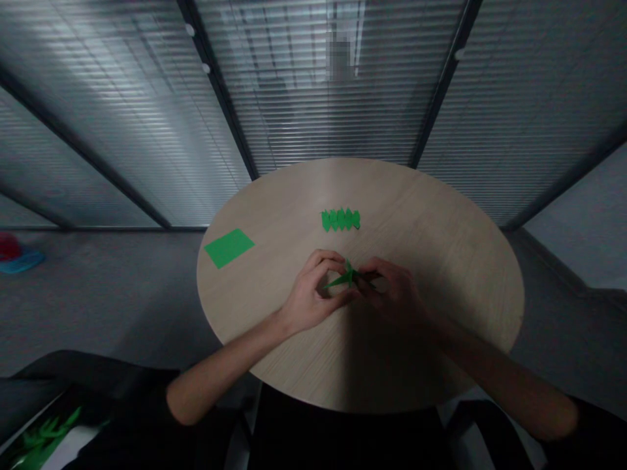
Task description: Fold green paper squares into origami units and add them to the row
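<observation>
Over the middle of the round table (294, 356), both hands meet at a small green origami figure (349, 277) with pointed, wing-like ends, perhaps a crane. My left hand (313, 290) curls round its left side, thumb and fingers closed near its centre. On the other side, the fingers of my right hand (392, 287) pinch the figure, and they partly hide it. Beyond the hands lies a tight row of several small folded green paper pieces (340, 219). A flat green paper sheet (229, 248) rests near the table's left edge.
Glass panels with blinds (333, 124) stand right behind the table. At the lower left, an open container (34, 424) holds green folded paper and something white. Red and blue items (19, 258) lie on the floor at the far left.
</observation>
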`<state>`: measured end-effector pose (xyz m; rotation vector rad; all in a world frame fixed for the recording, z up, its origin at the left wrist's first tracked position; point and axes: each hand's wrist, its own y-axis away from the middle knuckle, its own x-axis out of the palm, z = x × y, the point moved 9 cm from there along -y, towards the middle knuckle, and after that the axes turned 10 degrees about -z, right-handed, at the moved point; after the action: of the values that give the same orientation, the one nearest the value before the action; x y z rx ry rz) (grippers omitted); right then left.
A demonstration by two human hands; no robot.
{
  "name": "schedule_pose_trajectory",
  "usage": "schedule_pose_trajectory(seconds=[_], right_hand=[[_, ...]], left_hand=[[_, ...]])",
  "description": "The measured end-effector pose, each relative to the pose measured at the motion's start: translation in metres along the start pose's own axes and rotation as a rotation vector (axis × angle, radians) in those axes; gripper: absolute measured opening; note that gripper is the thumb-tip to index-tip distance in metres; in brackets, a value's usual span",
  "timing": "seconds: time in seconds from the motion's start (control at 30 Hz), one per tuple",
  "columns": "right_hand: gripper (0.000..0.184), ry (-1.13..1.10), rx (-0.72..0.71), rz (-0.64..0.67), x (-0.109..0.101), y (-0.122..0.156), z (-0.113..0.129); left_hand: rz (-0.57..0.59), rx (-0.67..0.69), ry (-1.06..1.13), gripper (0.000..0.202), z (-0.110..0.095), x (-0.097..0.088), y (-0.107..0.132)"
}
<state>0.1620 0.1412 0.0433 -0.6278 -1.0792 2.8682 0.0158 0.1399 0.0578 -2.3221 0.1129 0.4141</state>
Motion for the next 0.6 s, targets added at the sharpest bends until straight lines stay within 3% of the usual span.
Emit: schedule_pose_trajectory(seconds=[0.17,0.3,0.4,0.5,0.6], right_hand=[[0.005,0.029,-0.095,0.041,0.003,0.002,0.007],[0.005,0.041,-0.122,-0.013,-0.004,-0.003,0.012],[0.023,0.078,-0.090,-0.051,-0.009,-0.007,0.010],[0.012,0.055,-0.043,0.015,-0.004,-0.007,0.006],[0.020,-0.011,0.074,0.085,0.005,-0.004,-0.002]], left_hand=[[0.047,-0.036,0.028,0.007,0.004,0.007,0.002],[0.068,-0.140,0.021,0.011,0.014,0.007,0.004],[0.074,-0.204,0.034,0.012,0.018,0.007,0.005],[0.094,-0.273,0.073,0.015,0.022,0.009,0.006],[0.108,-0.339,0.111,0.018,0.027,0.012,0.008]])
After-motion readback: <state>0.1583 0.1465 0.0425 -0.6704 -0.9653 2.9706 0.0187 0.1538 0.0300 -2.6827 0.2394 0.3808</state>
